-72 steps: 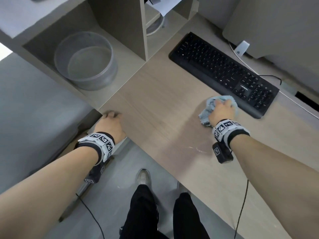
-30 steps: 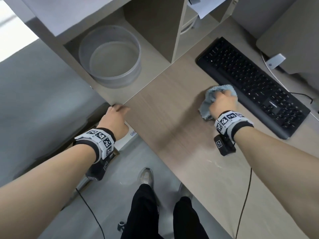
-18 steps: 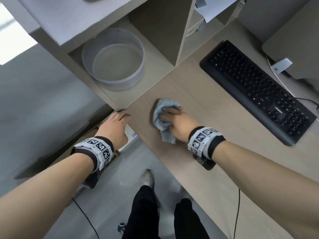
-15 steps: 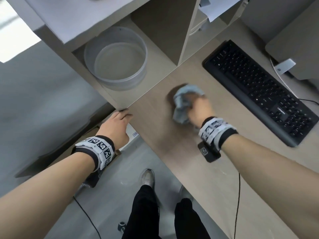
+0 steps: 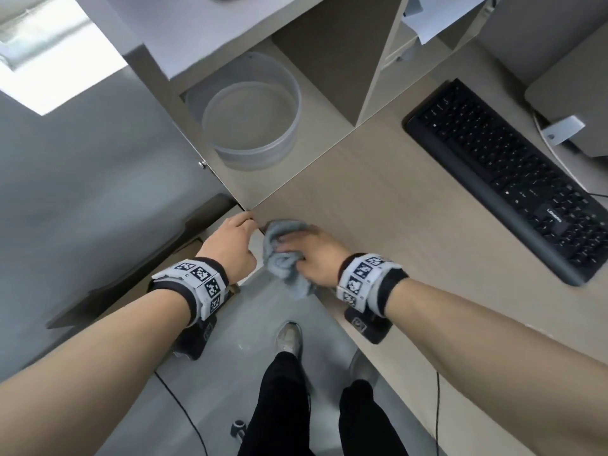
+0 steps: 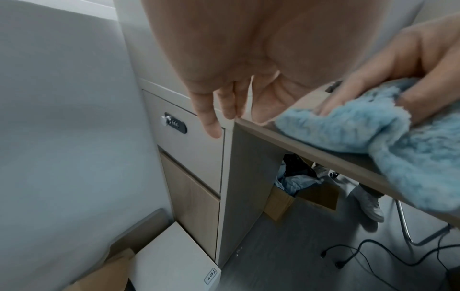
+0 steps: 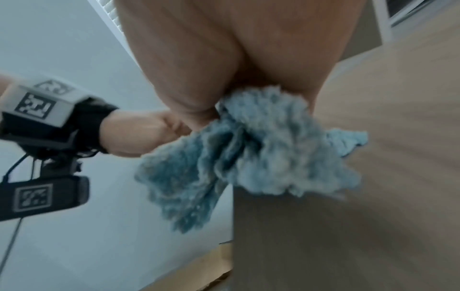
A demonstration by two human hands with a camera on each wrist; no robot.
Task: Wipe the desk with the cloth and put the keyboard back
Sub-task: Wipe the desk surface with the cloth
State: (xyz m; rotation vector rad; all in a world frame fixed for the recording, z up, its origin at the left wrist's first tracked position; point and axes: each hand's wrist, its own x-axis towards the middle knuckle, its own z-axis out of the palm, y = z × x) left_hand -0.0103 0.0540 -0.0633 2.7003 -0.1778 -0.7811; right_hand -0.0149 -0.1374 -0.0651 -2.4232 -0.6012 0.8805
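The right hand (image 5: 312,258) is bunching the blue cloth (image 5: 283,255) at the near left corner of the desk (image 5: 388,205), fingers curled over it and pressing it onto the wood. Part of the cloth is lying under the fingers on the desktop, and its loose end is hanging down over the front edge below the palm, as the right wrist view shows. The left hand (image 5: 230,245) is resting just beside the cloth at that same corner, its fingers fairly straight and holding nothing, the fingertips (image 6: 211,128) touching the desk's edge. The black keyboard (image 5: 513,179) is lying at an angle toward the back right of the desk, well apart from both hands.
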